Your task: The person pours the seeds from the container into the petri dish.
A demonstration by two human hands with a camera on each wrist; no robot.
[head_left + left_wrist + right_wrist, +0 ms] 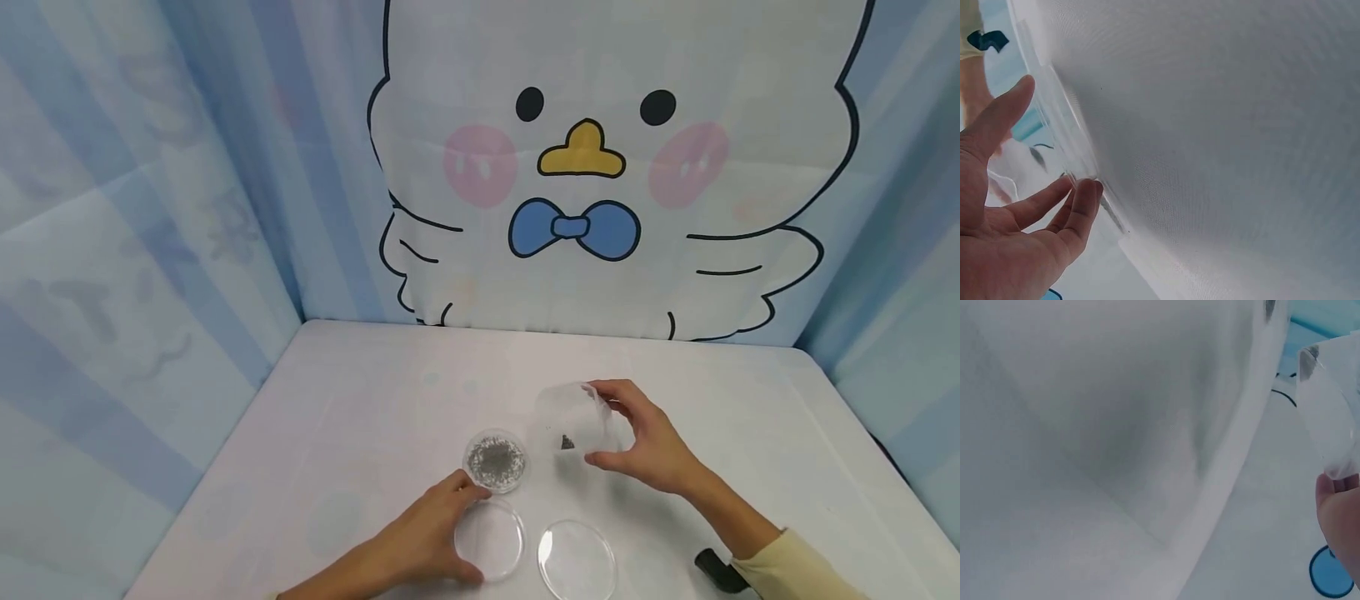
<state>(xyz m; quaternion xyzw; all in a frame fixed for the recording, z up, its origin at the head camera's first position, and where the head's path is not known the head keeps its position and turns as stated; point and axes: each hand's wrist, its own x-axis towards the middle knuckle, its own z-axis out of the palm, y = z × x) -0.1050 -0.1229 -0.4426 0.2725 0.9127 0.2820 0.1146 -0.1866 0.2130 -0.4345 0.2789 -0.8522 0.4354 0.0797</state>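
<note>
My left hand (431, 533) grips the rim of a clear round petri dish (491, 540), thumb on the near side and fingers on the far side. In the left wrist view, the dish (1069, 128) is edge-on against the white tabletop. Just beyond it sits another round dish (495, 461) with dark grey grains spread over its bottom, thickest in the middle. My right hand (652, 437) holds a translucent, cup-like plastic container (573, 417) tilted above the table, right of the grain dish. A small dark heap of grains (567, 442) lies in its lower corner.
A clear round lid or dish (577, 560) lies near the front, right of the left hand. By the right sleeve (795, 567) is a black object (720, 571), partly hidden. A curtain with a cartoon bird (577, 275) hangs behind the white table (360, 400).
</note>
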